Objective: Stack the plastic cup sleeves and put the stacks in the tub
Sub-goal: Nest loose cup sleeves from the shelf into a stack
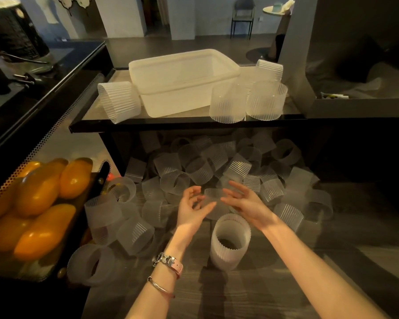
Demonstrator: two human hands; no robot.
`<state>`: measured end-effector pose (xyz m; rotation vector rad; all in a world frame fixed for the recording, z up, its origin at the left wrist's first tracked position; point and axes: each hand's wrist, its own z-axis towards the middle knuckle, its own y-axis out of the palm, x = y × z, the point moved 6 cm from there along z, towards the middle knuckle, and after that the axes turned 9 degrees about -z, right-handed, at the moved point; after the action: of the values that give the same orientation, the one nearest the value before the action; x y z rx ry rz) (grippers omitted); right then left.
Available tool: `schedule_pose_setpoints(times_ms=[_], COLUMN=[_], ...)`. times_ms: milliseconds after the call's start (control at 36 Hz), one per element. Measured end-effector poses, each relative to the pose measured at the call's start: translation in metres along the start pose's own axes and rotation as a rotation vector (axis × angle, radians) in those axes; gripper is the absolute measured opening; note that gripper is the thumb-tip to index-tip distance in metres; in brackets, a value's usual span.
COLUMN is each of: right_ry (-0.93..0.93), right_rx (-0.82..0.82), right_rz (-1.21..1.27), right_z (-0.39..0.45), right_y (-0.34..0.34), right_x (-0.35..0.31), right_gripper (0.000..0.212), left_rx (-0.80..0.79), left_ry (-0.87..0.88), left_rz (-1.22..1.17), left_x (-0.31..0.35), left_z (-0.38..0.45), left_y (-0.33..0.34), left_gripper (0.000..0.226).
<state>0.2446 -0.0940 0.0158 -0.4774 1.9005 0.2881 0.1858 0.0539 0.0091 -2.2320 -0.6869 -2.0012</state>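
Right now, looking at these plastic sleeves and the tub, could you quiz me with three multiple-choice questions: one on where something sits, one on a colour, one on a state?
1. Where is the tub?
A. On the raised shelf
B. On the floor among the loose sleeves
C. In the person's hands

2. What colour is the fruit at the left?
A. Green
B. Orange-yellow
C. Purple

3. How does the stack of sleeves nearest the person stand?
A. Lying flat on its side
B. Upright, its opening facing up
C. Inside the tub

Answers:
1. A, the tub rests on the shelf above the pile of loose sleeves.
2. B, the fruit shows orange-yellow.
3. B, the stack stands upright on the floor, below the left hand and right hand, and you can see down into it.
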Motion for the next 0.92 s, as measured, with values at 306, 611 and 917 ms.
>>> schedule_pose_setpoints(times_ms=[306, 611, 917], right_ry=[-0.013, -0.023, -0.028], right_rx=[-0.051, -0.076, -0.108], right_rz=[-0.311, -0.282, -0.394], right_z=[0.005, 0.009, 0.013], right_y=[0.004, 0.004, 0.008], right_x=[0.02, 0.034, 0.035], right_gripper=[0.041, 0.063, 0.056], left_rx=[0.014, -0.068, -0.06], left_ry=[-0.116, -0.22, -0.226], left_rz=[0.155, 0.162, 0.297], left_x=[-0.045, -0.07, -0.069], left_z=[0.0, -0.001, 0.002], left_y=[-0.01, -0.024, -0.02], left_gripper=[0.061, 0.093, 0.066])
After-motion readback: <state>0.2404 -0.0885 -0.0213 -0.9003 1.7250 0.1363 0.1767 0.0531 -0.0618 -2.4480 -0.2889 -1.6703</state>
